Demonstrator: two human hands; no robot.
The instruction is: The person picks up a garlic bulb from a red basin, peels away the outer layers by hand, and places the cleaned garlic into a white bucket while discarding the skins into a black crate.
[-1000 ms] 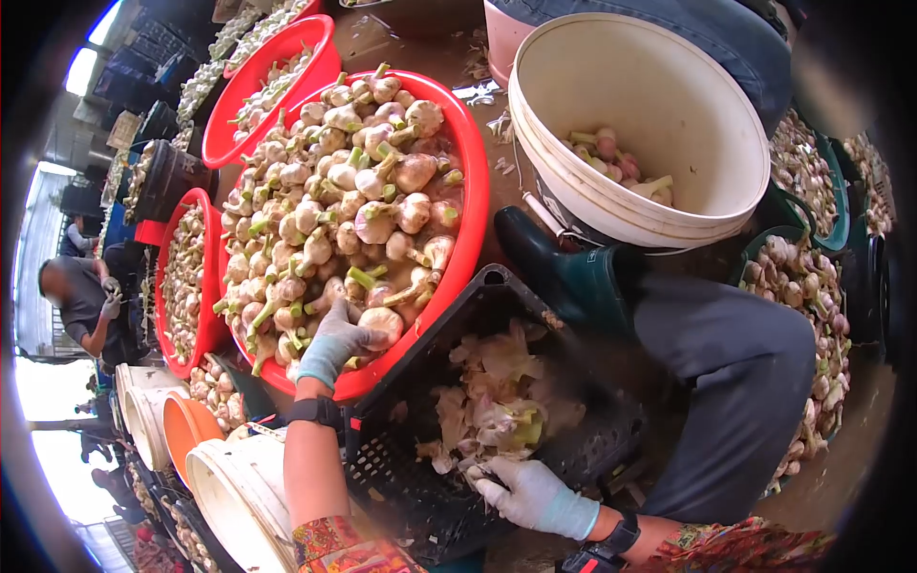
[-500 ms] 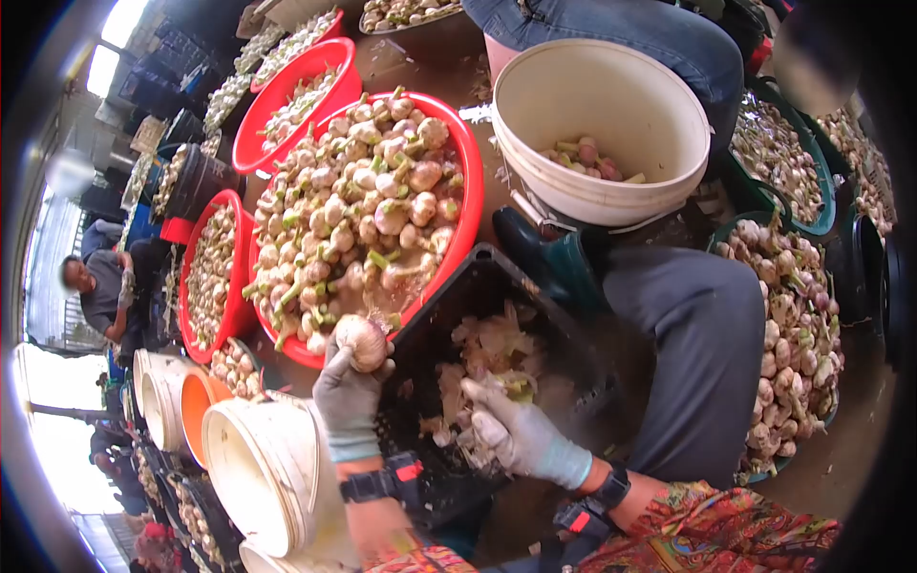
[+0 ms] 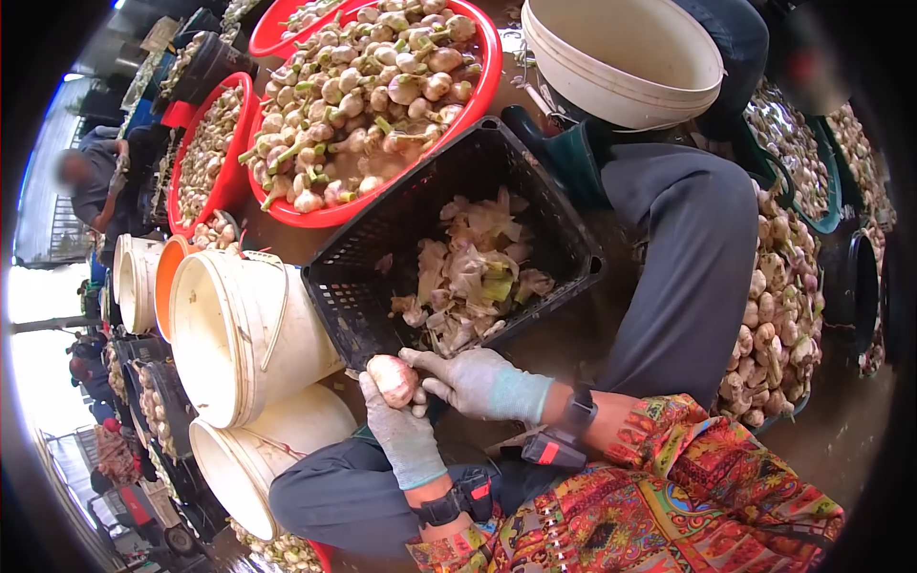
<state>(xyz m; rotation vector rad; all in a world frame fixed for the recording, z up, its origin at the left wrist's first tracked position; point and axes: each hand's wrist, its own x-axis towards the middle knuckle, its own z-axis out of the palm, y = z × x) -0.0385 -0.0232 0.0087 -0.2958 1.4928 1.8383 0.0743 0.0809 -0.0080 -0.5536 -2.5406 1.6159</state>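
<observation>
A pinkish-white garlic bulb (image 3: 393, 380) sits in my gloved left hand (image 3: 406, 439), whose fingers are wrapped round it. Against the bulb's right side is my gloved right hand (image 3: 482, 384), with its index finger and thumb closed in at the edge; its other fingers are curled. Just beyond both hands stands a black plastic crate (image 3: 368, 234) with slotted sides. Inside the crate lies a loose heap of papery garlic skins (image 3: 468, 277) with a greenish piece among them.
A red tub (image 3: 492, 67) of garlic bulbs stands beyond the crate. White buckets (image 3: 250, 329) are at left, near my knee. A big white bucket (image 3: 659, 113) sits at the far right beside another person's leg. Piled garlic (image 3: 778, 315) lies right of my knee.
The garlic bulb in my left hand has come back from the red tub to the crate's near edge. My right hand has left the skins and met the bulb. The view has tipped downward.
</observation>
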